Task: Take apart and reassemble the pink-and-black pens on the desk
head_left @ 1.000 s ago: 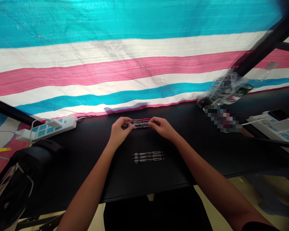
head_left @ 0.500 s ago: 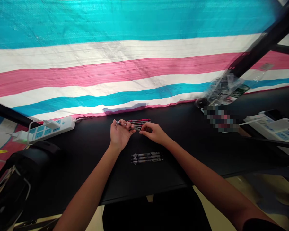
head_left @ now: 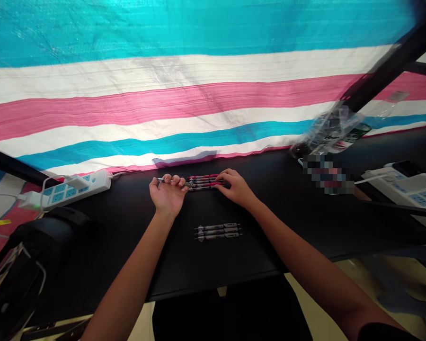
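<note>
A black table (head_left: 128, 255) is bearing two power strips (head_left: 100, 181), one at each end. A plastic bag (head_left: 335, 128) near its right back is showing lettering too small to read. Palm up, the left hand (head_left: 168, 196) is curling round one grey pen (head_left: 189, 184); the right hand (head_left: 237, 189) is narrowly pinching a red pen (head_left: 211, 184) in a hard-to-count row at the table's back. Three pens (head_left: 218, 231) are lying nearer its front.

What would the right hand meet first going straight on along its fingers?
Probably the far row of pens: the right hand has its fingertips at the row's right end, though depth leaves actual contact unclear.
</note>
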The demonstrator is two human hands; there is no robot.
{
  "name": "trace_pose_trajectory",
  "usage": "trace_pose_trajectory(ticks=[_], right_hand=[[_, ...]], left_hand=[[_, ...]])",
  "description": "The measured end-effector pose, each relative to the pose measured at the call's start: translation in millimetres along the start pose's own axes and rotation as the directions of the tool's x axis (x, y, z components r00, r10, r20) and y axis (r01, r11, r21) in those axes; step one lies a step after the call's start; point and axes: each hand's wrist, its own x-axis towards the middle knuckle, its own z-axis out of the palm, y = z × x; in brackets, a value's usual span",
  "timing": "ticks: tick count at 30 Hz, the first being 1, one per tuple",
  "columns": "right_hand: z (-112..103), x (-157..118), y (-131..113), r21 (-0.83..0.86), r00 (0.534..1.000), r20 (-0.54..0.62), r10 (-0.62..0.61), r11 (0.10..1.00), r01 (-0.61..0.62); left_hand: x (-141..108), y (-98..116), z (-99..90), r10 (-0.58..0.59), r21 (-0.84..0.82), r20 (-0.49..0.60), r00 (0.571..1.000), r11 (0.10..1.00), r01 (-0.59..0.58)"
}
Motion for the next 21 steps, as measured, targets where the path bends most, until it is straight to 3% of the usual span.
trace_pose_trajectory(ticks=[6,11,21], right_hand=[[12,-3,3,-0.14,0.996,0.073,-0.045,0.989,0.055],[13,-2,3,-0.127,0.997,0.066,-0.035,0.991,0.043],[10,-2,-3,-0.092,0.998,0.062,-0.017,0.996,0.022]], left_hand=[[3,0,-4.6,0.015,-0.039,-0.011,1.0,0.999,-0.016],[6,3,-5.3,0.021,-0.116,-0.061,0.998,0.993,-0.028],[4,5,-4.8,0.044,-0.076,-0.037,0.998,0.996,-0.047]])
